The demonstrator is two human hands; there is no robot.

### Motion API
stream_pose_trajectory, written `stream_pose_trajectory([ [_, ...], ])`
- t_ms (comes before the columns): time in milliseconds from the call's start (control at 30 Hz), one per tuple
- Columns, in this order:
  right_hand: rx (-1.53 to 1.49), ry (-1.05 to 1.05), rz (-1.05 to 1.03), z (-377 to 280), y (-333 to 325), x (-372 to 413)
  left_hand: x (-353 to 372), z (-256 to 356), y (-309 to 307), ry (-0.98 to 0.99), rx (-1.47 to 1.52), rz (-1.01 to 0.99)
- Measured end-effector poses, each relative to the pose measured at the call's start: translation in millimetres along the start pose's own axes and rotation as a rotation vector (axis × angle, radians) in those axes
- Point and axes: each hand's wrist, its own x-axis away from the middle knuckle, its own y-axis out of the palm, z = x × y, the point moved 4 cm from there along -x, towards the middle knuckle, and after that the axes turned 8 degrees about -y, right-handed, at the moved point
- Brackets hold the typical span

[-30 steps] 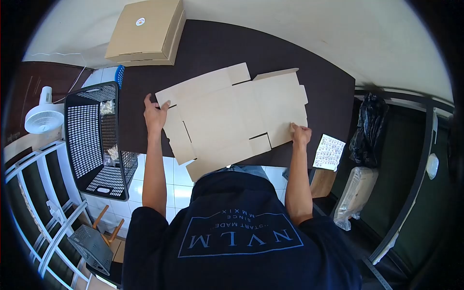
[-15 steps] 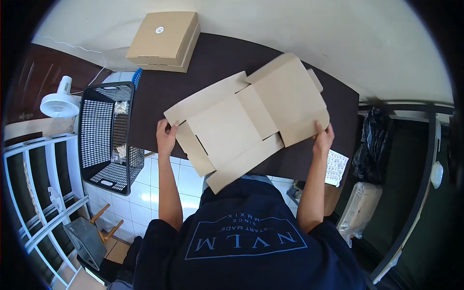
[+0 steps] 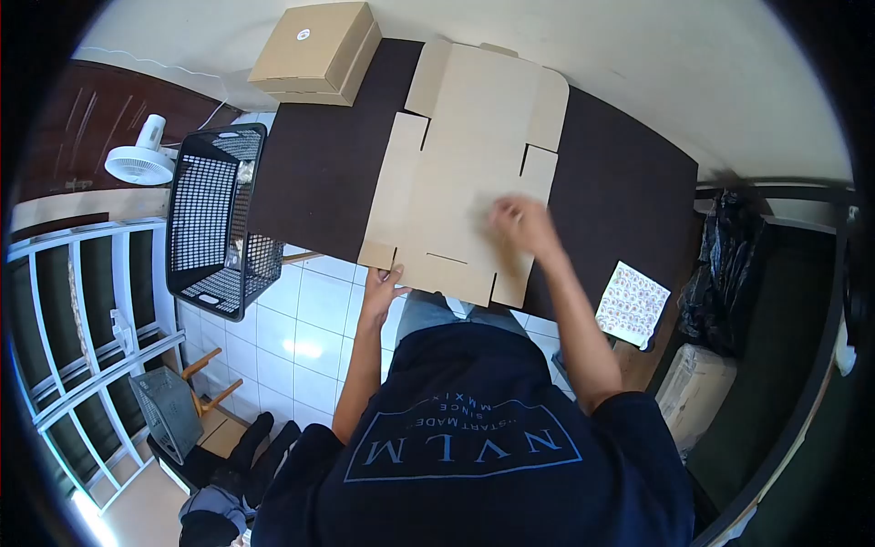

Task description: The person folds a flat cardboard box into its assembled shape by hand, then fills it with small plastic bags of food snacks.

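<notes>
An unfolded cardboard box lies flat on the dark table, its long side running away from me. Its slotted near end reaches the table's front edge and partly overhangs it. My left hand grips that near edge toward the left corner, thumb against the board and fingers mostly hidden below. Over the right half of the cardboard is my right hand, fingers curled and smeared by motion. Whether it touches the board or holds anything cannot be made out.
Closed cardboard boxes are stacked at the back left. A black plastic basket stands left of the table, beside a white fan. A sheet of round stickers lies at the right front edge. Black plastic bags hang at right.
The cardboard has gone from held up at a slant to flat on the table, turned lengthwise. My left hand shifted right along its near edge; my right hand let go and moved left over it.
</notes>
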Motion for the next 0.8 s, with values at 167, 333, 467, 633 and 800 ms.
stream_pose_trajectory([
  [167, 0.15, -0.079, -0.298, -17.1, 65.6, 89.6, 1.9, -5.7, -5.3, 0.025, -0.135, 0.106],
  [333, 0.289, -0.074, -0.119, -21.5, 78.2, 101.3, -3.1, 3.9, -6.9, -0.014, -0.148, 0.185],
  [467, 0.212, -0.101, -0.193, -23.8, 72.2, 93.1, 11.6, 12.8, 0.9, 0.067, -0.049, 0.297],
  [633, -0.124, -0.308, -0.463, -53.7, 76.0, 121.6, 9.5, 1.0, -21.2, -0.058, 0.09, 0.277],
  [800, -0.262, -0.265, -0.629, -29.4, 95.6, 147.4, 11.0, -8.4, -30.5, 0.078, -0.158, 0.178],
])
